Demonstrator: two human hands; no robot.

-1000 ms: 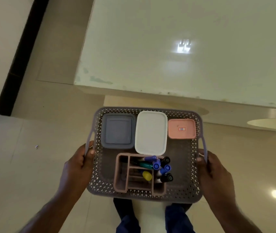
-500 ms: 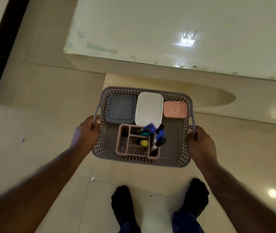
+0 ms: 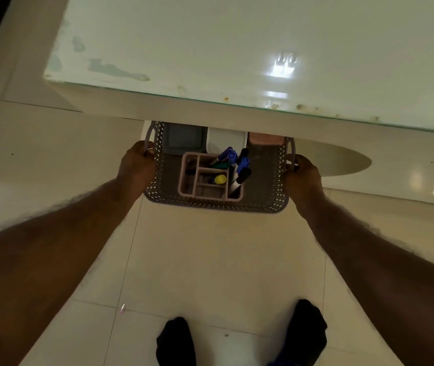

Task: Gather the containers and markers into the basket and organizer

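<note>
Gathering looks done: left hand and right hand each grip a handle of the basket, mid-frame, half under the table. Markers sit in the organizer. Next probably sliding it further under, keeping it level.

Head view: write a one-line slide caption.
Both hands, left and right, hold the loaded basket by its handles, its far end hidden under the table edge.

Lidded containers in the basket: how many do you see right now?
3, along the basket's far side: grey container left, white container middle, pink container right. The table edge hides their far parts.
</note>
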